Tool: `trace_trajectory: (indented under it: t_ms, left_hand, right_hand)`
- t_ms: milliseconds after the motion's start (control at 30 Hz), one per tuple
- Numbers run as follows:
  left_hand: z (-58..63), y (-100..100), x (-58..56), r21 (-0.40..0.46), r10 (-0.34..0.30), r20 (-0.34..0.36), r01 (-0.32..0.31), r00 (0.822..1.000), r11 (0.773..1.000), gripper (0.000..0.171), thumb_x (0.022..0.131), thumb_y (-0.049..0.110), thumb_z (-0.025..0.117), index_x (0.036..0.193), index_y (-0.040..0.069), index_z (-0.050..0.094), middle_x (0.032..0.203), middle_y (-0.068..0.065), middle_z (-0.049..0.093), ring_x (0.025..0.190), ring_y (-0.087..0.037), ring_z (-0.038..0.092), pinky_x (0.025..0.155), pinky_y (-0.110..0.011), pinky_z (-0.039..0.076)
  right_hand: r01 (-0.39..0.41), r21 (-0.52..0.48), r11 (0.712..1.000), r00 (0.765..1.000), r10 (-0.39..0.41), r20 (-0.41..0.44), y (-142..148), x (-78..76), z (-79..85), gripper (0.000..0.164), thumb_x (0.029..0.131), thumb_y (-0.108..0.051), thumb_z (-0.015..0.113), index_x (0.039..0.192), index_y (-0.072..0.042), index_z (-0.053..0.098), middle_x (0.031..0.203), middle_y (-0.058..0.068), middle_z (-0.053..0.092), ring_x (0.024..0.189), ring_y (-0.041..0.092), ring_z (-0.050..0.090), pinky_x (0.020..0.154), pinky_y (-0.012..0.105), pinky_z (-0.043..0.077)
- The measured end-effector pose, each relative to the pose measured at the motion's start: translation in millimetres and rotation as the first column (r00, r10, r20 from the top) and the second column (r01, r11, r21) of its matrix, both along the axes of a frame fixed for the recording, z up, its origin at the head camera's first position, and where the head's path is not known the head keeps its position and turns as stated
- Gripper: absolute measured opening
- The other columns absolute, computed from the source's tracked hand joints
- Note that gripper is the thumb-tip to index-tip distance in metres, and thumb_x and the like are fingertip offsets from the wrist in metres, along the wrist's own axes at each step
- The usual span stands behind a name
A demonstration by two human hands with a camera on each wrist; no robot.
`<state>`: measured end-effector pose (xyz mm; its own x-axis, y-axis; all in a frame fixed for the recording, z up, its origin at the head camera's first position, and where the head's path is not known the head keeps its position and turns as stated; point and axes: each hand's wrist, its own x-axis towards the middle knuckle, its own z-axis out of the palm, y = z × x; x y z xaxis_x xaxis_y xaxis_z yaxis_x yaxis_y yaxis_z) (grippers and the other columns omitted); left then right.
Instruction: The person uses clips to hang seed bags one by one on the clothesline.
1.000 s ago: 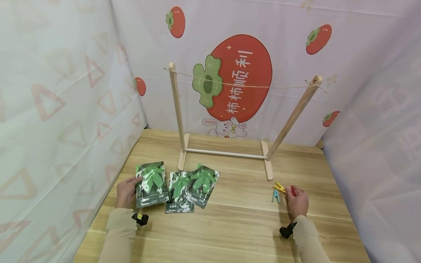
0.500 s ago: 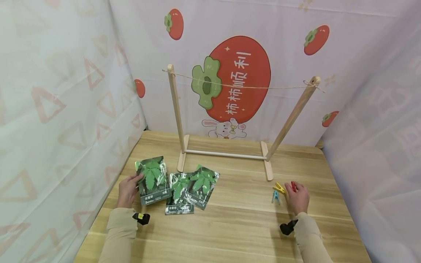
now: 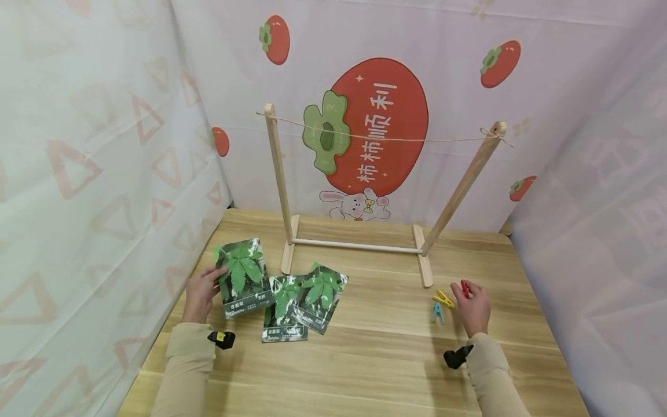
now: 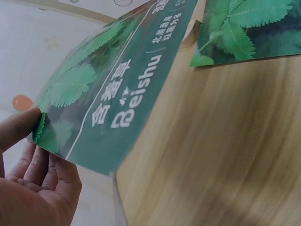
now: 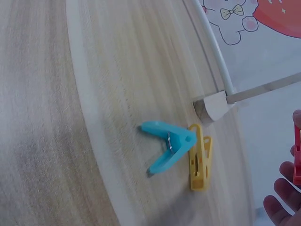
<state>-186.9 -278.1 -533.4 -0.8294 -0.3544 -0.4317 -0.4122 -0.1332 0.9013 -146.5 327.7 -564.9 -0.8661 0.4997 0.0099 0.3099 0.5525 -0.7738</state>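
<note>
My left hand (image 3: 200, 294) pinches a green seed packet (image 3: 242, 278) by its left edge, thumb on the front. In the left wrist view that packet (image 4: 94, 89) is tilted up off the table. Two more seed packets lie just to its right, the right one (image 3: 320, 295) overlapping the left one (image 3: 283, 324). My right hand (image 3: 473, 310) holds a red clothespin (image 3: 465, 288) between thumb and fingers. Left of this hand lie a yellow clothespin (image 3: 443, 299) and a blue clothespin (image 3: 438, 313), close together on the table; the right wrist view shows both from near.
Behind the packets stands a wooden frame with a left post (image 3: 279, 174), a right post (image 3: 464, 188) and a white bottom bar (image 3: 356, 245). A string (image 3: 385, 139) is tied between the post tops. Printed cloth (image 3: 458, 35) surrounds the wooden table (image 3: 365, 359).
My left hand has raised the seed packet and moved it slightly away from me. My right hand has lifted the red clothespin a little. The other packets and clothespins stay put.
</note>
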Motion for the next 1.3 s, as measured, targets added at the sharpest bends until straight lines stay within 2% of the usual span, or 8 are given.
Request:
trace_trajectory:
  t_ms: [100, 233, 533, 667, 800, 1033, 1200, 1300]
  left_hand:
    - [4.5, 0, -2.1, 0.021, 0.011, -0.022, -0.010, 1.000, 1.000, 0.034, 0.091, 0.023, 0.071, 0.117, 0.005, 0.058, 0.084, 0.017, 0.063, 0.077, 0.002, 0.062, 0.075, -0.018, 0.053]
    - [7.5, 0, -4.5, 0.047, 0.038, -0.047, -0.036, 0.998, 0.998, 0.029, 0.090, 0.021, 0.071, 0.113, 0.008, 0.059, 0.082, 0.019, 0.062, 0.078, 0.003, 0.062, 0.072, -0.016, 0.053]
    - [12.6, 3, -7.9, 0.048, 0.093, -0.072, -0.090, 0.993, 0.995, 0.021, 0.089, 0.021, 0.072, 0.105, 0.011, 0.062, 0.080, 0.018, 0.062, 0.075, 0.002, 0.062, 0.069, -0.016, 0.053]
    - [16.9, 3, -10.1, 0.060, 0.111, -0.072, -0.107, 0.991, 0.992, 0.024, 0.089, 0.020, 0.072, 0.107, 0.009, 0.061, 0.080, 0.018, 0.063, 0.075, 0.002, 0.062, 0.069, -0.015, 0.053]
    - [22.2, 3, -11.7, 0.059, 0.119, -0.079, -0.115, 0.990, 0.992, 0.028, 0.089, 0.019, 0.073, 0.110, 0.007, 0.060, 0.081, 0.017, 0.061, 0.075, 0.002, 0.061, 0.068, -0.015, 0.053]
    - [29.3, 5, -14.1, 0.031, 0.135, -0.099, -0.133, 0.986, 0.991, 0.010, 0.087, 0.018, 0.074, 0.092, 0.014, 0.066, 0.077, 0.017, 0.064, 0.072, 0.001, 0.062, 0.065, -0.016, 0.053]
    - [32.5, 5, -19.7, -0.033, 0.105, -0.089, -0.108, 0.990, 0.994, 0.027, 0.088, 0.023, 0.073, 0.109, 0.008, 0.064, 0.098, 0.011, 0.059, 0.078, 0.002, 0.059, 0.067, -0.015, 0.052]
    - [35.8, 6, -24.1, -0.054, 0.097, -0.097, -0.103, 0.991, 0.993, 0.039, 0.089, 0.024, 0.073, 0.121, 0.005, 0.061, 0.113, 0.005, 0.056, 0.081, 0.003, 0.058, 0.070, -0.015, 0.052]
  right_hand:
    - [-0.006, 0.002, 1.000, 1.000, 0.006, -0.025, -2, -1.8, 3.1, 0.050, 0.096, -0.030, 0.062, 0.128, 0.007, 0.057, 0.130, 0.029, 0.051, 0.117, 0.044, 0.049, 0.098, 0.058, 0.041]
    - [-0.006, 0.005, 1.000, 0.999, 0.006, -0.047, -5, -5.3, 7.7, 0.050, 0.096, -0.030, 0.062, 0.129, 0.007, 0.057, 0.127, 0.027, 0.052, 0.111, 0.042, 0.050, 0.089, 0.052, 0.044]
    - [-0.008, 0.014, 1.000, 0.996, 0.010, -0.083, -12, -13.1, 20.7, 0.052, 0.095, -0.034, 0.063, 0.129, 0.006, 0.058, 0.122, 0.024, 0.056, 0.103, 0.035, 0.053, 0.070, 0.015, 0.037]
    - [-0.022, 0.007, 1.000, 0.992, 0.022, -0.123, -15, -16.4, 29.0, 0.054, 0.095, -0.036, 0.063, 0.129, 0.005, 0.059, 0.120, 0.023, 0.056, 0.100, 0.033, 0.055, 0.063, 0.003, 0.032]
    - [-0.033, 0.012, 0.999, 0.985, 0.034, -0.170, -20, -20.0, 36.3, 0.052, 0.094, -0.035, 0.065, 0.127, 0.005, 0.061, 0.118, 0.023, 0.058, 0.098, 0.032, 0.057, 0.063, 0.000, 0.031]
    - [-0.077, 0.063, 0.995, 0.964, 0.091, -0.250, -30, -22.2, 47.0, 0.044, 0.091, -0.026, 0.070, 0.122, 0.005, 0.063, 0.117, 0.023, 0.058, 0.097, 0.033, 0.058, 0.068, -0.003, 0.030]
    - [-0.094, 0.064, 0.994, 0.943, 0.109, -0.314, -38, -24.1, 58.9, 0.041, 0.090, -0.024, 0.071, 0.119, 0.005, 0.065, 0.114, 0.021, 0.060, 0.094, 0.026, 0.056, 0.071, -0.001, 0.032]
    - [-0.106, 0.063, 0.992, 0.936, 0.121, -0.331, -42, -26.5, 67.6, 0.040, 0.091, -0.024, 0.070, 0.118, 0.005, 0.066, 0.111, 0.020, 0.061, 0.090, 0.015, 0.053, 0.072, 0.002, 0.034]
